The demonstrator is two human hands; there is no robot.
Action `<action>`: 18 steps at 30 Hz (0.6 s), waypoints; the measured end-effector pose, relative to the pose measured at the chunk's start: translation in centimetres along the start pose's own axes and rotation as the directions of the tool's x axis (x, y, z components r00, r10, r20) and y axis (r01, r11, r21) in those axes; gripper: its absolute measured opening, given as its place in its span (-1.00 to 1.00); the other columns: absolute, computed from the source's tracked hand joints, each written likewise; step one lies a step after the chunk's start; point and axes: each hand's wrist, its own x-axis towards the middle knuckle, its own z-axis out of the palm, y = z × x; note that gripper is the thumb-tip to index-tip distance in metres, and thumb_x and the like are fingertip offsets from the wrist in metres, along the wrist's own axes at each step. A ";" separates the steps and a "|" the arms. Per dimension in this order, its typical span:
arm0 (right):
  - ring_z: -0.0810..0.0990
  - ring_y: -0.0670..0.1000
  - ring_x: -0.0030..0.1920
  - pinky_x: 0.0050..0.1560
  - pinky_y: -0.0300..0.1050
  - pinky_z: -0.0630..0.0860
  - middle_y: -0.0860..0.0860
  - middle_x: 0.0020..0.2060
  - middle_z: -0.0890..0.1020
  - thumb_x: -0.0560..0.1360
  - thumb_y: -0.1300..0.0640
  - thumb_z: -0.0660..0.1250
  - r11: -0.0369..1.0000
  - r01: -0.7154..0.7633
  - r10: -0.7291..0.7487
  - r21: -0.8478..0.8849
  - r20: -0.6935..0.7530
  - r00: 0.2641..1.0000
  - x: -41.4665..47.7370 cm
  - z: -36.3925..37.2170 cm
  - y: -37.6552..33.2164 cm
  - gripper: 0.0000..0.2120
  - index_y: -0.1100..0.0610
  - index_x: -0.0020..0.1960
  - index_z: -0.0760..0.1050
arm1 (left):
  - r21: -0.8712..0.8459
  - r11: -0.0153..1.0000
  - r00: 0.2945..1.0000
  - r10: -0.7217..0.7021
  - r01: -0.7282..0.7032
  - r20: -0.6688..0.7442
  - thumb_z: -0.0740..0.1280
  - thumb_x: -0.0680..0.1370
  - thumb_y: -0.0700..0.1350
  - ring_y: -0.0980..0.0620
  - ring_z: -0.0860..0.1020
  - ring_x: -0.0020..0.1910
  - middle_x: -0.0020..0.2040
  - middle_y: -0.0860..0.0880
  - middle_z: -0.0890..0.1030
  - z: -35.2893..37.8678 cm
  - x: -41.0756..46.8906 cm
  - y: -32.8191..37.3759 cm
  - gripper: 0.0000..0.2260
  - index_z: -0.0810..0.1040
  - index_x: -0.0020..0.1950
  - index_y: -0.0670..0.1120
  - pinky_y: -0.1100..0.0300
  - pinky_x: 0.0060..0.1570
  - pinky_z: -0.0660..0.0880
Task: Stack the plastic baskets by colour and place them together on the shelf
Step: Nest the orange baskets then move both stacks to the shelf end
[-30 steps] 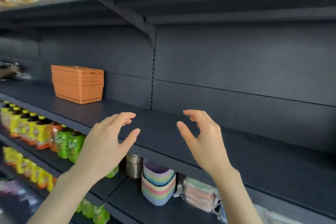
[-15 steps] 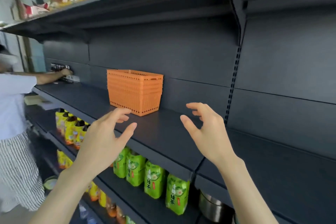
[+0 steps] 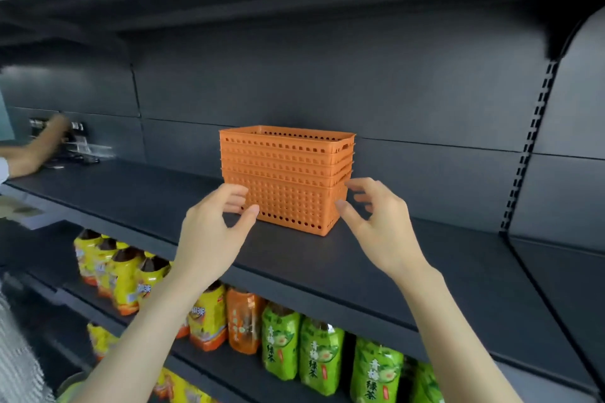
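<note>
nested stack of orange perforated plastic baskets [image 3: 286,178] at 12 o'clock on dark metal shelf [image 3: 327,258] | left hand [image 3: 212,235], right hand [image 3: 381,229] spread apart, flanking, gripping nothing | risk: uneven squeeze could shear nested layers or tip stack off shelf edge

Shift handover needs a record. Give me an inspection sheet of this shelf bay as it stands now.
Surface: dark shelf, bare around the baskets.
Job's things: orange baskets, nested in one stack, upright on the shelf near the back panel; no other colour in view.
Clutter: small packaged items at the shelf's far left end, blurred.
Grippers: left hand and right hand open, one at each side of the stack's lower part; whether they touch it cannot be told.
Cables: nothing seen.
Surroundings: yellow, orange and green drink bottles on the shelf below; another person's arm reaching in at far left; snack packs on the top shelf, blurred.
</note>
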 end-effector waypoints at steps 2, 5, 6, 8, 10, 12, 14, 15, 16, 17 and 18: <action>0.50 -0.03 0.19 0.18 0.07 0.48 -0.03 0.18 0.54 0.52 0.01 0.30 1.000 -0.020 0.020 0.001 -0.028 0.999 1.7 2.1 0.1 -0.66 0.08 0.26 0.45 | -0.056 0.998 1.000 -0.009 0.009 0.000 0.37 0.49 -0.05 0.16 0.56 -0.04 0.00 0.07 0.60 0.6 2.6 -2.4 -0.78 0.53 0.12 -0.02 0.35 -0.05 0.39; 0.45 -0.01 0.26 0.25 0.05 0.44 -0.02 0.26 0.49 0.52 -0.01 0.30 0.998 -0.054 0.055 0.008 -0.049 0.997 4.1 5.0 1.1 -0.58 0.09 0.34 0.37 | -0.129 0.991 0.999 -0.047 0.045 -0.011 0.37 0.49 -0.01 0.11 0.54 0.02 0.11 0.03 0.56 2.1 5.9 -5.9 -0.69 0.47 0.20 -0.03 0.19 0.05 0.45; 0.43 -0.01 0.29 0.27 0.03 0.42 -0.02 0.29 0.46 0.52 -0.02 0.30 0.997 -0.070 0.071 0.016 -0.058 0.996 4.8 6.0 1.5 -0.54 0.08 0.37 0.33 | -0.144 0.988 0.998 -0.062 0.059 -0.013 0.38 0.48 0.00 0.09 0.51 0.07 0.17 0.02 0.53 2.6 6.8 -7.1 -0.64 0.44 0.24 -0.03 0.14 0.09 0.44; 0.37 -0.01 0.34 0.30 -0.01 0.37 -0.01 0.34 0.41 0.50 -0.05 0.32 0.993 -0.112 0.114 0.035 -0.079 0.990 6.4 7.6 2.2 -0.43 0.07 0.42 0.23 | -0.180 0.979 0.995 -0.099 0.096 -0.009 0.39 0.47 0.04 0.09 0.44 0.16 0.28 0.01 0.42 3.6 8.8 -9.0 -0.54 0.36 0.31 -0.04 0.14 0.11 0.37; 0.38 -0.01 0.34 0.31 0.04 0.38 -0.01 0.35 0.40 0.46 -0.09 0.35 0.982 -0.167 0.175 0.088 -0.103 0.979 8.0 8.9 2.7 -0.34 0.06 0.45 0.16 | -0.237 0.960 0.989 -0.148 0.150 0.025 0.41 0.45 0.06 0.11 0.37 0.20 0.32 0.03 0.31 4.3 11.0 -10.4 -0.43 0.27 0.36 -0.03 0.17 0.13 0.30; 0.43 -0.02 0.30 0.29 0.08 0.42 -0.04 0.33 0.42 0.43 -0.11 0.38 0.971 -0.191 0.210 0.145 -0.123 0.970 9.2 10.1 3.2 -0.29 0.00 0.44 0.11 | -0.296 0.936 0.982 -0.179 0.190 0.062 0.43 0.42 0.07 0.15 0.32 0.17 0.35 0.04 0.24 5.1 13.3 -11.8 -0.34 0.20 0.40 -0.02 0.18 0.12 0.26; 0.43 -0.03 0.30 0.29 0.08 0.43 -0.06 0.33 0.41 0.40 -0.11 0.40 0.966 -0.196 0.224 0.171 -0.161 0.961 9.9 11.2 3.6 -0.26 -0.07 0.44 0.08 | -0.340 0.917 0.978 -0.182 0.206 0.102 0.46 0.38 0.10 0.14 0.31 0.20 0.39 0.02 0.22 6.2 15.3 -13.2 -0.26 0.15 0.43 -0.02 0.16 0.15 0.27; 0.43 -0.03 0.30 0.29 0.05 0.42 -0.06 0.33 0.40 0.40 -0.10 0.41 0.964 -0.201 0.232 0.176 -0.177 0.956 10.2 11.6 3.7 -0.25 -0.08 0.44 0.07 | -0.346 0.915 0.978 -0.178 0.207 0.113 0.47 0.36 0.13 0.11 0.30 0.26 0.40 0.01 0.22 6.8 15.9 -13.9 -0.21 0.13 0.44 -0.02 0.13 0.19 0.28; 0.43 -0.04 0.30 0.28 0.02 0.42 -0.06 0.33 0.39 0.40 -0.08 0.42 0.961 -0.208 0.242 0.184 -0.187 0.952 10.4 12.0 3.8 -0.25 -0.08 0.44 0.07 | -0.346 0.917 0.979 -0.171 0.200 0.111 0.48 0.33 0.16 0.07 0.28 0.32 0.40 0.00 0.21 7.4 16.4 -14.6 -0.17 0.12 0.45 -0.02 0.09 0.24 0.28; 0.44 -0.05 0.28 0.26 -0.02 0.43 -0.05 0.32 0.40 0.40 -0.08 0.43 0.956 -0.224 0.259 0.191 -0.187 0.948 10.6 12.3 3.8 -0.26 -0.07 0.43 0.09 | -0.346 0.920 0.982 -0.164 0.186 0.090 0.49 0.32 0.17 0.03 0.25 0.37 0.41 -0.02 0.20 7.8 16.8 -15.2 -0.14 0.11 0.46 -0.02 0.07 0.28 0.27; 0.46 -0.06 0.26 0.24 -0.05 0.45 -0.05 0.31 0.42 0.40 -0.08 0.43 0.950 -0.240 0.277 0.199 -0.184 0.943 10.8 12.6 3.9 -0.28 -0.04 0.42 0.12 | -0.350 0.921 0.985 -0.161 0.172 0.061 0.50 0.31 0.17 0.01 0.21 0.40 0.42 -0.03 0.19 8.2 17.2 -15.8 -0.13 0.10 0.46 -0.02 0.06 0.28 0.24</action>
